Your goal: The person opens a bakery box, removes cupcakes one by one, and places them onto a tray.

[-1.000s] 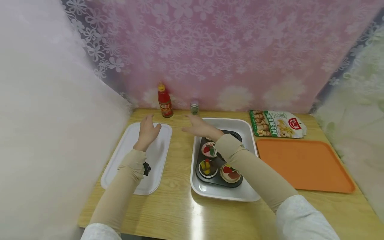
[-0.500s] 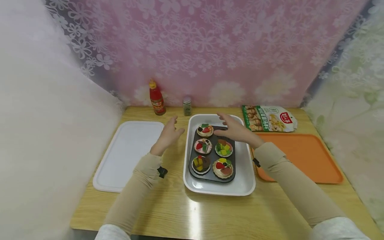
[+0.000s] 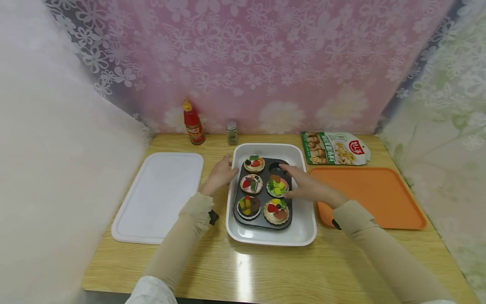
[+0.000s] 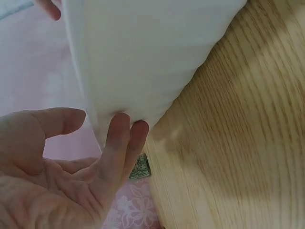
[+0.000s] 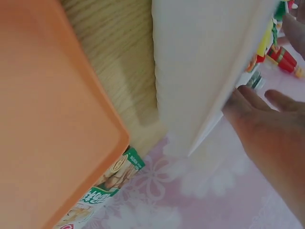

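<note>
My left hand [image 3: 220, 175] is at the left side of a white basin [image 3: 303, 223], its fingers relaxed. In the left wrist view, two fingertips [image 4: 119, 124] touch the basin's outer wall, while the thumb stays by the rim. My right hand [image 3: 305, 185] reaches over the basin's right rim, thumb and fingers apart, with the fingertips over the tin's right edge. Inside the basin lies a dark muffin tin [image 3: 264, 197]. It holds several tarts with fruit-like toppings, among them a green and yellow one [image 3: 277, 185] close to my right hand. The cup at its back right [image 3: 278, 167] holds no tart.
A white tray [image 3: 159, 194] lies on the left and an orange tray [image 3: 372, 194] on the right. Along the back stand a red sauce bottle [image 3: 194, 125] and a small spice jar [image 3: 232, 134]. A food packet [image 3: 336, 148] lies behind the orange tray.
My left hand has moved right, from over the white tray to the basin's left side. My right hand has swung right from across the basin to its right side. The head view has shifted slightly.
</note>
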### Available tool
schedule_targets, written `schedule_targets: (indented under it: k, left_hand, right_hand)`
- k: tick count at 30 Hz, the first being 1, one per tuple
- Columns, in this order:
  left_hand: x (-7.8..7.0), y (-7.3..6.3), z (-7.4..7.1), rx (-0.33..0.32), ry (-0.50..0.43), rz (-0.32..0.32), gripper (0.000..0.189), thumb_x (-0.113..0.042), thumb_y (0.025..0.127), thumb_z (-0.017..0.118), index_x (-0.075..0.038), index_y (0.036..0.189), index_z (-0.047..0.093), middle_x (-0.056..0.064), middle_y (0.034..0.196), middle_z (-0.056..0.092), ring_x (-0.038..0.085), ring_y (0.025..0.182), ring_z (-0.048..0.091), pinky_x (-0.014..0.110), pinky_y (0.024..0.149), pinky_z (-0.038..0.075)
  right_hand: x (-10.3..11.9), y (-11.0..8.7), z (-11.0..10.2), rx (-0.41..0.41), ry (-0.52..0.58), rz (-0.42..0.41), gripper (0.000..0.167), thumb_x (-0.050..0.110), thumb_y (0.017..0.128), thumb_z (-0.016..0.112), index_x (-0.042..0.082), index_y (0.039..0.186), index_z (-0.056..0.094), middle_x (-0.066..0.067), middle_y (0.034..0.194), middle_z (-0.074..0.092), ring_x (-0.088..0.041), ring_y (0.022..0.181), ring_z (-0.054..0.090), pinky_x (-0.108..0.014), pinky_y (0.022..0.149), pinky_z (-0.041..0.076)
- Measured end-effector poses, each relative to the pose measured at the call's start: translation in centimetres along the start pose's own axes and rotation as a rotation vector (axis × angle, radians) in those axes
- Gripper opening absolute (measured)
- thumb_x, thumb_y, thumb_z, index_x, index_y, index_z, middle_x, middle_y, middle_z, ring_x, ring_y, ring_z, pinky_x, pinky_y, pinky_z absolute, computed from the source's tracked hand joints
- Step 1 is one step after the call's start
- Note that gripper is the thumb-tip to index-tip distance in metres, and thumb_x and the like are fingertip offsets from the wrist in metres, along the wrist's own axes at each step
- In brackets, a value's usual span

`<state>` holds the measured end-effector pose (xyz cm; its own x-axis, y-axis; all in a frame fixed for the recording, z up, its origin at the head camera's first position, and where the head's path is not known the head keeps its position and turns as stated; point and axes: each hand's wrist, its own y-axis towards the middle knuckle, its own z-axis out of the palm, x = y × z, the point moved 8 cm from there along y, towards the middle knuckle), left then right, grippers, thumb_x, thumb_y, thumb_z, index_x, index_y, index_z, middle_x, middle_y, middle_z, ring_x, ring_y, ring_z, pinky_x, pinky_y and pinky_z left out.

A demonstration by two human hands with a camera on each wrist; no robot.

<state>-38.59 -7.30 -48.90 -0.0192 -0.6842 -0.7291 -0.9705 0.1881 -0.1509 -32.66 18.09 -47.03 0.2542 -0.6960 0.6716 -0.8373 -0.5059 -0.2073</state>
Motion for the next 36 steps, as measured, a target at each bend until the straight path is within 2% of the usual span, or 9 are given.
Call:
schedule_targets:
  k: [2, 6, 9, 11, 15, 20, 28, 36]
  left_hand:
    - [0.1, 0.2, 0.0, -0.004, 0.005, 0.009, 0.063, -0.018, 0.105, 0.057, -0.002, 0.161, 0.035, 0.025, 0.145, 0.062, 0.036, 0.124, 0.066, 0.046, 0.096, 0.058]
    - [0.6, 0.4, 0.0, 0.007, -0.027, -0.007, 0.058, -0.012, 0.105, 0.056, -0.004, 0.16, 0.039, 0.025, 0.138, 0.066, 0.034, 0.109, 0.071, 0.036, 0.076, 0.06]
    - [0.7, 0.5, 0.1, 0.018, -0.058, -0.011, 0.058, -0.01, 0.105, 0.057, -0.006, 0.16, 0.04, 0.026, 0.133, 0.068, 0.032, 0.098, 0.072, 0.03, 0.065, 0.058]
    - [0.7, 0.5, 0.1, 0.025, -0.078, -0.005, 0.058, -0.008, 0.105, 0.058, -0.006, 0.16, 0.041, 0.026, 0.132, 0.069, 0.031, 0.094, 0.072, 0.029, 0.062, 0.057]
    - [0.7, 0.5, 0.1, 0.041, -0.127, -0.001, 0.057, -0.005, 0.103, 0.057, -0.006, 0.159, 0.043, 0.026, 0.131, 0.069, 0.033, 0.097, 0.072, 0.031, 0.064, 0.058]
    - [0.4, 0.2, -0.1, 0.066, -0.198, -0.016, 0.057, -0.001, 0.101, 0.058, -0.005, 0.157, 0.045, 0.028, 0.135, 0.066, 0.038, 0.106, 0.071, 0.035, 0.068, 0.062]
    - [0.7, 0.5, 0.3, 0.09, -0.19, -0.053, 0.05, -0.005, 0.101, 0.06, 0.0, 0.15, 0.052, 0.027, 0.139, 0.064, 0.037, 0.111, 0.07, 0.041, 0.074, 0.064]
    - [0.8, 0.7, 0.3, 0.098, -0.195, -0.067, 0.042, -0.004, 0.101, 0.059, 0.003, 0.142, 0.058, 0.026, 0.138, 0.063, 0.036, 0.111, 0.068, 0.04, 0.076, 0.064]
  right_hand:
    - [0.3, 0.2, 0.8, 0.028, -0.045, -0.026, 0.095, 0.015, 0.095, 0.08, 0.003, 0.167, 0.019, -0.026, 0.17, 0.026, -0.049, 0.155, 0.03, -0.067, 0.123, 0.031]
    - [0.9, 0.7, 1.9, 0.057, -0.098, -0.088, 0.092, 0.009, 0.094, 0.08, -0.002, 0.165, 0.023, -0.027, 0.169, 0.03, -0.048, 0.155, 0.03, -0.065, 0.124, 0.031]
    - [1.0, 0.8, 2.3, 0.064, -0.11, -0.098, 0.09, 0.006, 0.093, 0.079, -0.003, 0.164, 0.024, -0.026, 0.167, 0.035, -0.046, 0.154, 0.035, -0.063, 0.124, 0.033]
    - [1.0, 0.8, 2.4, 0.063, -0.111, -0.096, 0.089, 0.005, 0.093, 0.079, -0.003, 0.164, 0.026, -0.025, 0.166, 0.038, -0.044, 0.152, 0.038, -0.061, 0.123, 0.036]
    - [1.0, 0.8, 2.5, 0.046, -0.135, -0.104, 0.086, 0.004, 0.093, 0.079, -0.003, 0.162, 0.03, -0.024, 0.164, 0.042, -0.044, 0.149, 0.042, -0.06, 0.119, 0.041]
    - [0.6, 1.2, 2.6, 0.007, -0.189, -0.1, 0.087, 0.006, 0.092, 0.081, -0.003, 0.163, 0.03, -0.025, 0.16, 0.045, -0.045, 0.145, 0.046, -0.061, 0.118, 0.041]
    - [0.0, 1.7, 2.5, -0.073, -0.304, -0.059, 0.085, 0.014, 0.089, 0.085, -0.006, 0.157, 0.039, -0.029, 0.151, 0.053, -0.047, 0.137, 0.051, -0.062, 0.118, 0.039]
    - [0.1, 1.9, 2.6, -0.09, -0.33, -0.094, 0.077, 0.016, 0.088, 0.086, -0.004, 0.15, 0.046, -0.025, 0.142, 0.058, -0.043, 0.13, 0.054, -0.06, 0.114, 0.044]
